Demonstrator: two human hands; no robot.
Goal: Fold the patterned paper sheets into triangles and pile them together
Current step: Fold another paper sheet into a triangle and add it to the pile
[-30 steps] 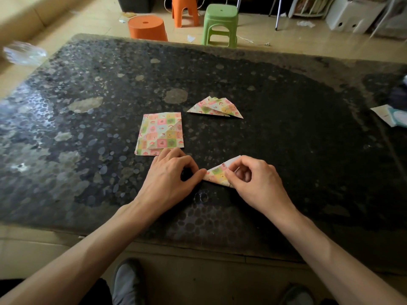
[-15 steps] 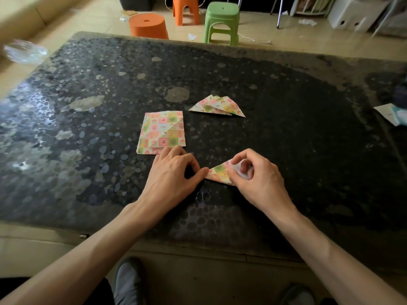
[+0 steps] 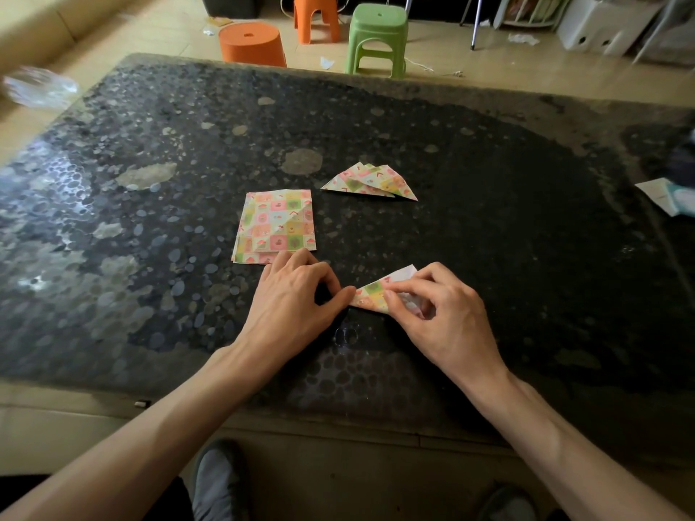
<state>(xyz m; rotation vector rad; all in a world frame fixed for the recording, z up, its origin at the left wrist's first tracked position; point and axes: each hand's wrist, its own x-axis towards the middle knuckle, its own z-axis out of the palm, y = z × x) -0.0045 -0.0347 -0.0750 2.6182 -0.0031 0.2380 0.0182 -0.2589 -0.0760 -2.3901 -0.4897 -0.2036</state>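
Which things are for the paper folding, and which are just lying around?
For the job: half-folded sheet, held by left hand and right hand; flat sheets; triangle pile.
Lying about: green stool; round orange stool; white paper, far right.

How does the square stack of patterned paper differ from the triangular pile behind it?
The stack of square patterned paper sheets is four-cornered and roughly aligned; the pile of folded patterned paper triangles is three-cornered and fanned. The square stack lies right by the left hand; the triangle pile lies farther back, away from both hands. Both show the same pastel checked print.
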